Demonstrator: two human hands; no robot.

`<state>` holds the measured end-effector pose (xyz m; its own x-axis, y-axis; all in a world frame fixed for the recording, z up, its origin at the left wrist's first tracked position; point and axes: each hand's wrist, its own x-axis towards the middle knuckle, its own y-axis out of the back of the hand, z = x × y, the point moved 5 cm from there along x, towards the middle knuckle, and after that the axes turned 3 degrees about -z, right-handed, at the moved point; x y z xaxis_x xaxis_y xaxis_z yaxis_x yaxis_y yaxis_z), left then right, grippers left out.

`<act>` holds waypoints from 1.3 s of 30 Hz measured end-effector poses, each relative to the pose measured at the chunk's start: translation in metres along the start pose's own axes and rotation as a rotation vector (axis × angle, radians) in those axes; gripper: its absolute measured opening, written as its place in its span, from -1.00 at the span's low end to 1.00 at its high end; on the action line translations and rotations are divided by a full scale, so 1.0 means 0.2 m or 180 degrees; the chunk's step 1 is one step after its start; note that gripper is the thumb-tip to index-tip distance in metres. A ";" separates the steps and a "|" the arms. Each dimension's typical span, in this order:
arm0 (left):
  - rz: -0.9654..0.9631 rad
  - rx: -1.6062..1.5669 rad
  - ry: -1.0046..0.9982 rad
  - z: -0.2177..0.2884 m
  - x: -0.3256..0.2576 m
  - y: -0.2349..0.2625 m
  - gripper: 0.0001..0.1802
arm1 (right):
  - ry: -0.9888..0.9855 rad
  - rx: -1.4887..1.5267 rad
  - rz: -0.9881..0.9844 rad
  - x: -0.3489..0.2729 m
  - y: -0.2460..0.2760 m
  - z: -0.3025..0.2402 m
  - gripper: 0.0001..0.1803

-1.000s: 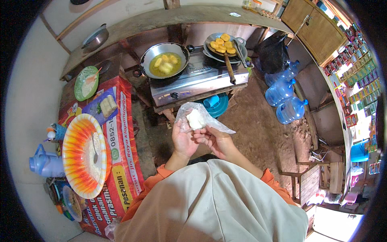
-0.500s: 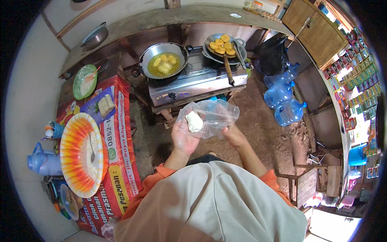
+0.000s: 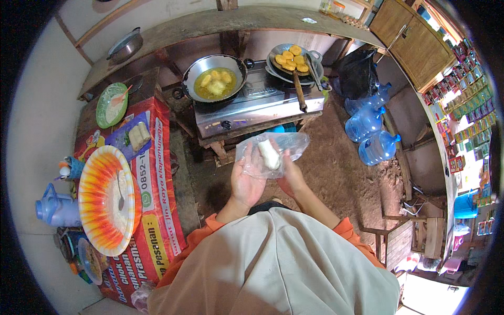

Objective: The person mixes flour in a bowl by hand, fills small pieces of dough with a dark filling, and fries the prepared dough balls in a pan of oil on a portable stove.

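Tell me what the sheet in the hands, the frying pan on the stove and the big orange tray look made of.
Sheet: thin clear plastic, since it is see-through, crinkled and glinting, with a white lump inside. Frying pan: bare grey metal, dull shine on the rim, yellow oil inside. Orange tray: probably glossy printed plastic or enamelled metal; the picture leaves that open.

clear bag, white lump — orange-rayed tray
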<state>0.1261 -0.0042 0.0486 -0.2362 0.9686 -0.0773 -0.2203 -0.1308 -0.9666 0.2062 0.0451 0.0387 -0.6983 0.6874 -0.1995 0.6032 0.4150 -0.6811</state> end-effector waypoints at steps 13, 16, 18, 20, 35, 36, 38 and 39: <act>-0.0006 0.0377 0.0106 0.02 -0.01 0.01 -0.46 | 0.0284 0.0130 -0.0613 -0.06 -0.13 -0.09 -0.35; 0.0043 -0.0099 0.0006 0.02 -0.01 0.02 -0.47 | 0.0430 0.0312 -0.0459 -0.02 -0.07 -0.10 -0.35; 0.0024 -0.0109 0.0009 0.01 -0.01 0.02 -0.49 | 0.0599 0.0288 -0.0237 0.00 -0.03 -0.07 -0.36; -0.0041 0.0236 -0.0147 0.01 0.00 0.00 -0.49 | 0.0240 -0.2112 -0.0012 0.02 -0.05 0.01 -0.39; 0.0128 0.0723 -0.0386 0.00 -0.04 0.05 -0.48 | 0.2637 -0.4876 -0.0490 -0.05 -0.16 0.00 -0.28; 0.0125 0.0726 -0.0389 0.01 -0.03 0.04 -0.48 | 0.2642 -0.4874 -0.0491 -0.05 -0.12 -0.03 -0.28; 0.0007 0.0500 -0.0401 0.01 -0.03 0.02 -0.48 | 0.0318 -0.2573 -0.0498 0.05 0.04 0.03 -0.35; -0.0014 0.0655 -0.0237 0.01 -0.01 0.03 -0.47 | 0.0122 -0.0777 -0.0333 0.04 0.02 0.03 -0.29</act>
<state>0.1236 -0.0068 0.0439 -0.3024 0.9520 -0.0476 -0.4081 -0.1744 -0.8961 0.2009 0.0487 0.0292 -0.7494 0.6534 -0.1071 0.6068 0.6132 -0.5058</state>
